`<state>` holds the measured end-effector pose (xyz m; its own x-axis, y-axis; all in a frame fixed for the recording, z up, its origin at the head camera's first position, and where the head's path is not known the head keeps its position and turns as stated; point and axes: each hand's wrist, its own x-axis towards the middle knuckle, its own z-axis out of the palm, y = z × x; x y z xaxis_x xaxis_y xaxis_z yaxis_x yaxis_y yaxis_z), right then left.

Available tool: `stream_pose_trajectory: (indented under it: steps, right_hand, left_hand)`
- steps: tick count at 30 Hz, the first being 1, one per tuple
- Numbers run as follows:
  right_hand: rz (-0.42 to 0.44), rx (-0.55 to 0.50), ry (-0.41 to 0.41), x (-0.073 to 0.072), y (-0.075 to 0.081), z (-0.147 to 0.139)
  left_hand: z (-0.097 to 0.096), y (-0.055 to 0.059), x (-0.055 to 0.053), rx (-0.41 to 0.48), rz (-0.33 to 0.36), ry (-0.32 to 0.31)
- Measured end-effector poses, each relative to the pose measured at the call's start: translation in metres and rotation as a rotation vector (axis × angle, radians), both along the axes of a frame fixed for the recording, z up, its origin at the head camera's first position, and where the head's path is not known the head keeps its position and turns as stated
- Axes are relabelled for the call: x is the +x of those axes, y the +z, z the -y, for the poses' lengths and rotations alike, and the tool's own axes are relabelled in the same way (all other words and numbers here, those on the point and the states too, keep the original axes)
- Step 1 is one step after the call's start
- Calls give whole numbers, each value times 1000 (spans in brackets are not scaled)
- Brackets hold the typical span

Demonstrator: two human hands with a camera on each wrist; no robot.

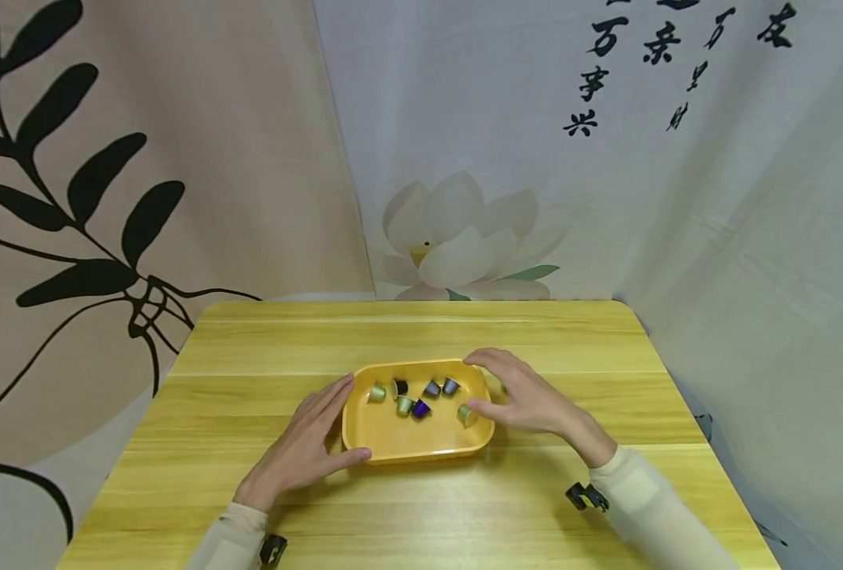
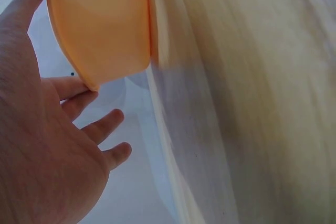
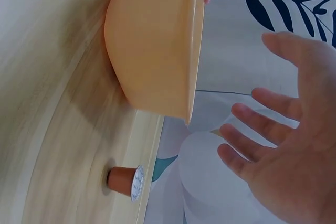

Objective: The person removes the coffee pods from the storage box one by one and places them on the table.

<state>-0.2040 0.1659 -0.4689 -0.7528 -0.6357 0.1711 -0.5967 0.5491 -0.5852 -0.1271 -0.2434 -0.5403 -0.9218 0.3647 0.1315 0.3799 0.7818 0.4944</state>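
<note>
Right wrist: brown capsule (image 3: 123, 181) sits outside tray (image 3: 152, 45), left hand (image 1: 303, 447) and right hand (image 1: 528, 397) spread.

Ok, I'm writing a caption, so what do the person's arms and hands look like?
The left sleeve and right sleeve are long and cream-coloured. The left wrist device and right wrist device are small and black, the right one showing yellow. The left hand and right hand are bare, with no gloves or rings visible.

The right hand (image 1: 524, 396) partly hides a green capsule (image 1: 465, 416); the brown capsule (image 3: 121, 180) bears blurred print (image 3: 137, 183); the table's (image 1: 428, 514) near edge is cut off.
</note>
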Motion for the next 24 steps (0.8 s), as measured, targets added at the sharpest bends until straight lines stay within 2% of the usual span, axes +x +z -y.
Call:
stream_pose_trajectory:
  steps: [9,24]
  right_hand:
    - [42,67,32,-1,-1,8]
    - [80,70,104,-7,-6,23]
  left_hand:
    - [1,1,0,-2,8,3]
    - [0,2,1,7,24,8]
